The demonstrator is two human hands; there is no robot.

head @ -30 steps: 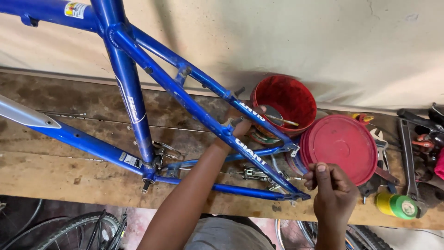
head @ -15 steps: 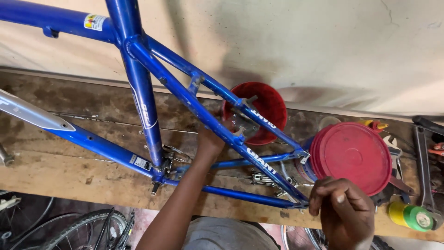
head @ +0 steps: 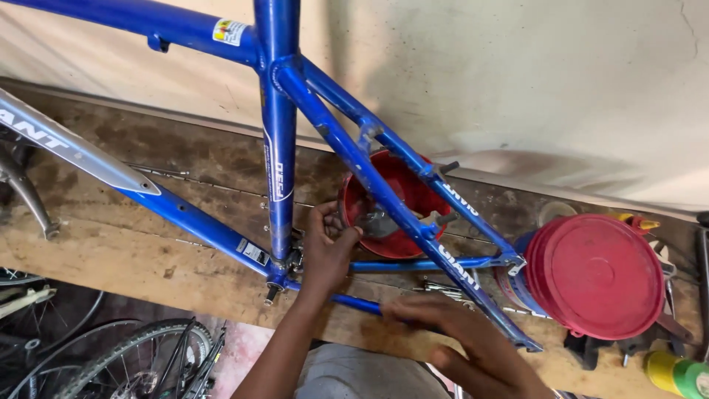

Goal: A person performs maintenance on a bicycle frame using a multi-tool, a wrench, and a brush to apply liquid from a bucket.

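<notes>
A blue bicycle frame [head: 281,148] lies across a worn wooden bench [head: 133,258]. My left hand [head: 329,247] reaches between the seat tube and the rear stays, just right of the bottom bracket. Its fingers are curled against the left rim of a red tub [head: 406,188] that sits behind the stays; whether they grip the rim is unclear. My right hand [head: 458,343] is blurred and lies with fingers stretched along the lower chainstay, pointing left. Some metal parts lie inside the tub.
A blue bucket with a round red lid [head: 598,273] stands at the right, beside the rear dropout. A green tape roll [head: 679,375] and tools lie at the far right. Bicycle wheels [head: 155,355] lean below the bench's front edge. A pale wall rises behind.
The view has shifted right and closer. My left hand moved from the stays down to the tub's rim. My right hand left the dropout and slid left along the chainstay.
</notes>
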